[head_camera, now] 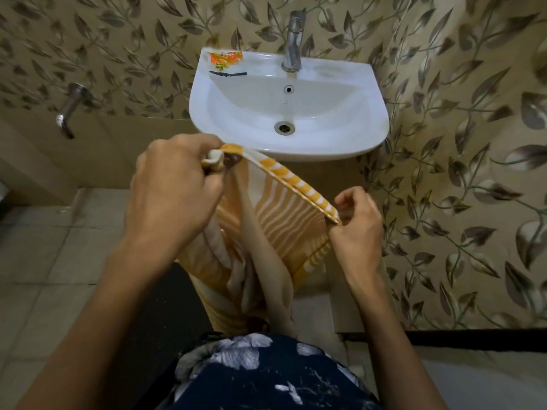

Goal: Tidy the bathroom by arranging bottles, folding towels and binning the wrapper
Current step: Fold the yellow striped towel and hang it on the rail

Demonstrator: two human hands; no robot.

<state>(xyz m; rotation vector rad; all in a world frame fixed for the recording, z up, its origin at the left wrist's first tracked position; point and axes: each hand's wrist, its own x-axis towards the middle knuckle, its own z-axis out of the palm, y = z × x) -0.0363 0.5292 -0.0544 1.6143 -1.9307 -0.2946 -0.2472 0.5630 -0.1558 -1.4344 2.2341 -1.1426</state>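
Observation:
An orange-and-cream striped towel [284,220] hangs in front of me, below the white sink [364,113]. My left hand [174,187] grips one top corner of the towel, bunched in its fingers. My right hand [355,223] pinches the other end of the top edge, lower and to the right. The edge runs taut between both hands and the cloth drapes down toward my lap. An orange wrapper [225,60] lies on the sink's back left ledge, with a thin dark strip [228,74] just in front of it.
A chrome tap [293,39] stands at the back of the sink. A second chrome tap [69,109] sticks out of the leaf-patterned wall at left. Pale tiled floor spreads at lower left. A dark strip runs along the floor at right.

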